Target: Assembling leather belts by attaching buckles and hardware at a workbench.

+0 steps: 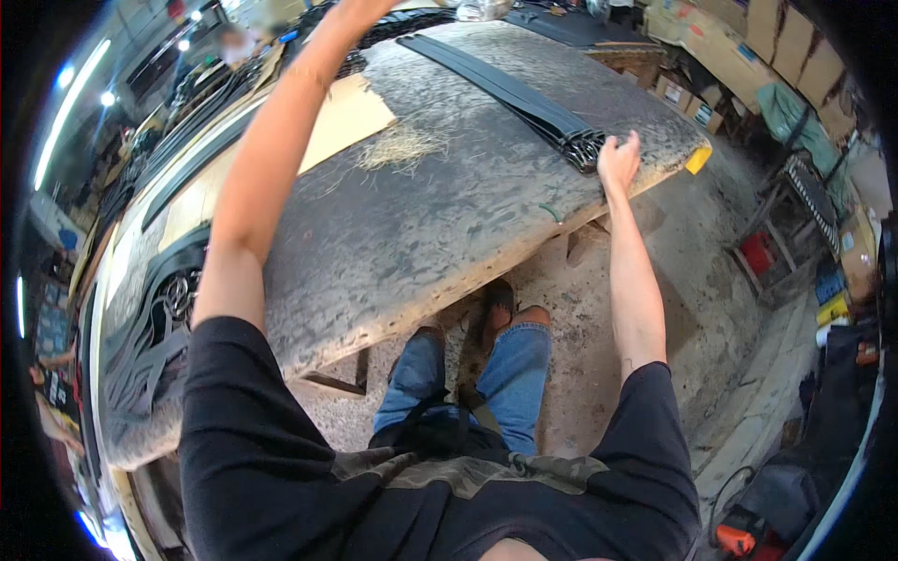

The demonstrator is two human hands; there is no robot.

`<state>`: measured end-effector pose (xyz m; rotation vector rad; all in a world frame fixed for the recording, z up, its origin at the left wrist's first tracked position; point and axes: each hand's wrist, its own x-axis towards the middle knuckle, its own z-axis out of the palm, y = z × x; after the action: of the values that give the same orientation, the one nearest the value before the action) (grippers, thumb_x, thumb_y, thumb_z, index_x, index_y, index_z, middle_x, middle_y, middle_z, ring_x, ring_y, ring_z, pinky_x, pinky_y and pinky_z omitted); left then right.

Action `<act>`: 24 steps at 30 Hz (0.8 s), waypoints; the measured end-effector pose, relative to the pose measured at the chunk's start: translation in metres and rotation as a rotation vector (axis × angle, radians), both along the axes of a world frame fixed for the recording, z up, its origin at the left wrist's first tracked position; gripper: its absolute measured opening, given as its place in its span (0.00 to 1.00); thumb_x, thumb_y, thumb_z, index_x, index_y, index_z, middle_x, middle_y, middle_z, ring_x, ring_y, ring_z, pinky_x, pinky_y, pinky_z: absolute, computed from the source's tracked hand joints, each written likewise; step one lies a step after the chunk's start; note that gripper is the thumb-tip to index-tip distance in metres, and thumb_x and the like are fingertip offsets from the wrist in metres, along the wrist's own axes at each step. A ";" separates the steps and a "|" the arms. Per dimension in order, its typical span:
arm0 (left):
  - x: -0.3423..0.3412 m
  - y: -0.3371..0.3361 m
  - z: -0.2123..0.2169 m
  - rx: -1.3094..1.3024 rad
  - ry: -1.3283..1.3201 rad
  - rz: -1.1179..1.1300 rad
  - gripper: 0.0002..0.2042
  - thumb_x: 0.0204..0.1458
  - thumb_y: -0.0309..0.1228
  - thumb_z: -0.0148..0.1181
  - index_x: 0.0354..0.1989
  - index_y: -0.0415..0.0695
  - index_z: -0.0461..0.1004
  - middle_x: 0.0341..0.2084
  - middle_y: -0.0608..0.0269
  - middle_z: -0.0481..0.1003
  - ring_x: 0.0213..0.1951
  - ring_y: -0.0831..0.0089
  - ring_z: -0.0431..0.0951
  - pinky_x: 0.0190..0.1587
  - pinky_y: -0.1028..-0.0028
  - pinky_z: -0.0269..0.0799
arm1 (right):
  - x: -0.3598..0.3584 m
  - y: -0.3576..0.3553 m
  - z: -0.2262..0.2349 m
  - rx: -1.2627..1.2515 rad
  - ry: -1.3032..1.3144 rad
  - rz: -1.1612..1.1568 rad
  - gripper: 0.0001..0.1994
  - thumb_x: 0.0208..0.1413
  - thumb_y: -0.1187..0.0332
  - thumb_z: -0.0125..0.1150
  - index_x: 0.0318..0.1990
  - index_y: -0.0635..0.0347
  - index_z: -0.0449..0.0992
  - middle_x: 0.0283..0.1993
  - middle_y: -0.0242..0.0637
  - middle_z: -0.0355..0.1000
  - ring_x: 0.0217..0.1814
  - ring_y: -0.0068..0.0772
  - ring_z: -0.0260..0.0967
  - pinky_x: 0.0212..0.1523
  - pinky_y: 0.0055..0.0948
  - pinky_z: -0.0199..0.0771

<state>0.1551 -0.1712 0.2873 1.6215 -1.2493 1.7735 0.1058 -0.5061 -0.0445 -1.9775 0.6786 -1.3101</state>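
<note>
A bundle of long dark belts (496,84) lies slantwise across the worktable (374,252), with metal buckles (582,148) gathered at its near right end. Right beside those buckles is my right hand (619,164); its fingers are apart, and I see nothing held in them. Whether it touches the buckles I cannot tell. My left arm stretches far across the table to the upper edge of the view. Only part of my left hand (360,14) shows there, its fingers cut off by the picture's edge.
Pale straw-like scraps (404,148) lie mid-table beside a cream sheet (346,117). More dark straps with metal rings (173,299) are heaped at the left. Yellow tape (698,160) marks the right corner. A stool (772,234) and cardboard boxes (687,103) stand to the right.
</note>
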 end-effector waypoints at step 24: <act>-0.257 0.156 -0.324 0.188 0.953 0.666 0.18 0.55 0.43 0.60 0.45 0.42 0.76 0.48 0.53 0.73 0.54 0.55 0.69 0.60 0.54 0.58 | -0.087 0.108 0.070 -0.842 0.998 0.692 0.11 0.47 0.68 0.65 0.37 0.64 0.82 0.44 0.57 0.78 0.46 0.56 0.78 0.48 0.45 0.78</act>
<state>-0.1018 -0.0152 -0.0371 2.7166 -0.4388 0.8628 0.0188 -0.3978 0.0254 -3.1397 -0.2793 -0.0682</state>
